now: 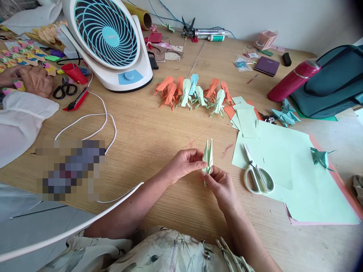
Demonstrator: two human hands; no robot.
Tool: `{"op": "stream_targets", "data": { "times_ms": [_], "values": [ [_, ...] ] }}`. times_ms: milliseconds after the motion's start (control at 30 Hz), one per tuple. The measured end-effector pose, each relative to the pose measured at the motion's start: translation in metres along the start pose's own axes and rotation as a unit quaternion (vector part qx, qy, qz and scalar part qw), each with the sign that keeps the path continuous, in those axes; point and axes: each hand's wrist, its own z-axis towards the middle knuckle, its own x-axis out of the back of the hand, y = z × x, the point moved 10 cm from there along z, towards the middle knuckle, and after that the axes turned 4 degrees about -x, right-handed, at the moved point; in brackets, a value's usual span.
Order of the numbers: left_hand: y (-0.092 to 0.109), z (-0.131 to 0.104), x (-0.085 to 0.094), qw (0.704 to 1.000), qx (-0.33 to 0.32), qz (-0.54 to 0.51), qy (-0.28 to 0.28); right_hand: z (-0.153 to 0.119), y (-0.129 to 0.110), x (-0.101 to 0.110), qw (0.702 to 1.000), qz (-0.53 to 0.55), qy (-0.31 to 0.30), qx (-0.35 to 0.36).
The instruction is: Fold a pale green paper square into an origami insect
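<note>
Between my two hands is a narrow piece of folded pale green paper (208,153), held upright just above the table, with two pointed strips at its top. My left hand (188,164) pinches its left side between thumb and fingers. Lower down, my right hand (219,184) pinches it from the right; parts of the fingers are hidden behind the paper. Beyond my hands stands a group of folded paper figures (185,92) in orange, pale green and blue. White-handled scissors (258,175) lie right of my right hand on large pale green sheets (300,189).
A white fan (124,75) stands at the back left, its cable (106,113) looping across the table. At far left are another person's hands (36,81), near black scissors (65,88). A pink flask (295,81) leans by a teal bag (331,83). Smaller green sheets (246,122) lie right of the figures.
</note>
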Motion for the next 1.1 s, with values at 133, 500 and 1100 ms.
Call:
{"op": "stream_targets", "data": {
  "times_ms": [133, 500, 1100],
  "values": [
    [0.007, 0.000, 0.005, 0.999, -0.032, 0.029, 0.031, 0.000, -0.001, 0.000, 1.000, 0.013, 0.002, 0.005],
    [0.015, -0.001, 0.017, 0.990, -0.071, 0.084, 0.085, -0.004, 0.003, 0.005, 0.996, 0.064, -0.053, -0.018],
    [0.021, -0.007, 0.007, 0.984, -0.094, 0.135, 0.065, -0.004, -0.002, 0.002, 0.999, 0.043, -0.019, -0.001]
  ]
}}
